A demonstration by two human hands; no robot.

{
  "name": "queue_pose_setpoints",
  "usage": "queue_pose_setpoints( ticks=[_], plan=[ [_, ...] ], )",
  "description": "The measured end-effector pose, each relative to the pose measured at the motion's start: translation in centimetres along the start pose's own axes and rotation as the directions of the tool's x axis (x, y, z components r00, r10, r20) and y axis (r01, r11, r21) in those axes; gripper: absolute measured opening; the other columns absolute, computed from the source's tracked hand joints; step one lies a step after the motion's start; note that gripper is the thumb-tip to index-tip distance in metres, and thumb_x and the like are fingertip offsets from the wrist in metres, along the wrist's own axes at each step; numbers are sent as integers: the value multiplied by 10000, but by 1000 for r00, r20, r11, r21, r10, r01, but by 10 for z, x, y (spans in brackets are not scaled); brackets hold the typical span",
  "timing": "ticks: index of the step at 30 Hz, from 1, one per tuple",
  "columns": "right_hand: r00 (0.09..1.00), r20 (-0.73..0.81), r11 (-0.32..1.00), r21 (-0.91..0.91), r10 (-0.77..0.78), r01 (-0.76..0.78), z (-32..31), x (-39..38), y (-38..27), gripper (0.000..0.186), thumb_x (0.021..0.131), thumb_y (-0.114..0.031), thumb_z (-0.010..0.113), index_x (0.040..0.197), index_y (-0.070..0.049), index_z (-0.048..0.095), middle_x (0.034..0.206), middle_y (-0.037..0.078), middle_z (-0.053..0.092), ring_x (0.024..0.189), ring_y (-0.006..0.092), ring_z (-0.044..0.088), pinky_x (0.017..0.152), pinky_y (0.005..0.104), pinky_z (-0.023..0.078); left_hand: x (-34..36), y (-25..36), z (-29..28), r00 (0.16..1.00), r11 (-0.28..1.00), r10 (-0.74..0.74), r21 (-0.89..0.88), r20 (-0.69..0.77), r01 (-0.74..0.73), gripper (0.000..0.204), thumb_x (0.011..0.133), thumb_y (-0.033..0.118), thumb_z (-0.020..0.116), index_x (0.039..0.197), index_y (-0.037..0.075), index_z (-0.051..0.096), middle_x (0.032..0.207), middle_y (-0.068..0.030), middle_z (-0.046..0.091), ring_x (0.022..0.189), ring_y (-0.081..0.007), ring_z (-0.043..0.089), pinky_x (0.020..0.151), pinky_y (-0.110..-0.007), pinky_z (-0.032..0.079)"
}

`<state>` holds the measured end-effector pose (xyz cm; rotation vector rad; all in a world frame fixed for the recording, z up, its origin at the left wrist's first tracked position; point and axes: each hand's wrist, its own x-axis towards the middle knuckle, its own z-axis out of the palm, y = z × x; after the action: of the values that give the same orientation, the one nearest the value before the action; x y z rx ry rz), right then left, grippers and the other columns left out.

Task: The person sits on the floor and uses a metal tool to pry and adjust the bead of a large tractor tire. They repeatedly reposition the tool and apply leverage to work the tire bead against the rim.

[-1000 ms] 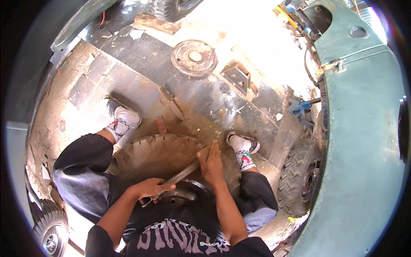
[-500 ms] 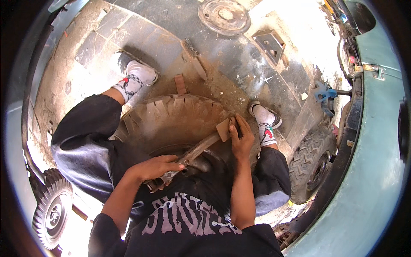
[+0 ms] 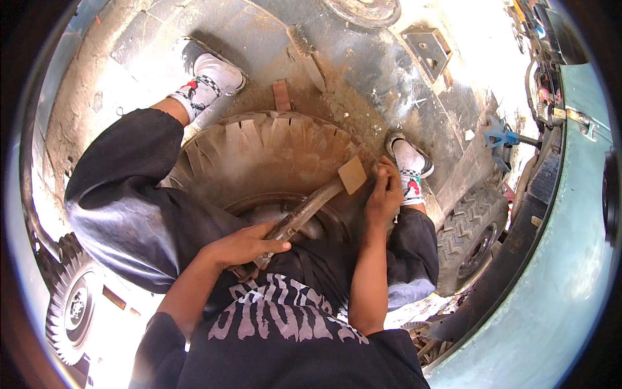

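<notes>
My left hand (image 3: 243, 247) is wrapped round the lower part of a long metal bar (image 3: 301, 214), which slants up to the right across my lap. The bar's far end carries a flat, square tan plate (image 3: 352, 175). To the right of that plate, and apart from it, my right hand (image 3: 385, 194) is raised with its fingers curled together. Whatever those fingers may hold is hidden. Beneath the bar, between my legs, lies a big dusty tyre (image 3: 259, 146) with a wheel hub partly covered by the bar and my clothes.
A brush (image 3: 304, 55) and a reddish block (image 3: 282, 95) lie on the floor beyond the tyre. Farther off are a round metal rim (image 3: 369, 10) and a metal bracket (image 3: 427, 52). Vehicle wheels (image 3: 472, 240) and a pale green body panel (image 3: 570, 259) stand at the right.
My right hand has come away from the square plate and moved right, its fingers curling in. The plate has turned to show more of its face. My view has shifted slightly.
</notes>
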<state>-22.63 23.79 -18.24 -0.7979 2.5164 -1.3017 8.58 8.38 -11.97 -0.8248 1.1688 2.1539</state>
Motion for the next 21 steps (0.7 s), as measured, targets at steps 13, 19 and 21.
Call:
queue_pose_setpoints(
  ticks=[13, 19, 21],
  plan=[
    [859, 511, 831, -467, -28, 304, 8, -71, -75, 948, 1035, -418, 643, 1680, 81, 161, 1752, 325, 156, 1617, 501, 192, 1312, 570, 177, -1, 10, 5, 997, 992, -39, 116, -64, 46, 884, 962, 592, 713, 1594, 34, 448, 1301, -241, 658, 1061, -280, 711, 887, -396, 591],
    [873, 488, 913, -356, 0, 199, 16, -36, -72, 971, 1020, -452, 665, 1673, 86, 190, 1742, 330, 186, 1620, 497, 187, 1309, 584, 180, -3, 20, 10, 995, 994, -50, 96, -91, 59, 862, 969, 578, 701, 1594, 34, 462, 1384, -244, 648, 1318, -312, 600, 1140, -423, 445],
    [856, 514, 894, -359, -53, 270, 4, -61, -83, 998, 1007, -474, 677, 1674, 86, 188, 1741, 330, 190, 1621, 492, 188, 1309, 579, 187, 3, 6, 10, 996, 991, -8, 129, -88, 20, 852, 969, 579, 700, 1589, 40, 474, 1397, -241, 645, 1309, -319, 610, 1122, -418, 457]
  ],
)
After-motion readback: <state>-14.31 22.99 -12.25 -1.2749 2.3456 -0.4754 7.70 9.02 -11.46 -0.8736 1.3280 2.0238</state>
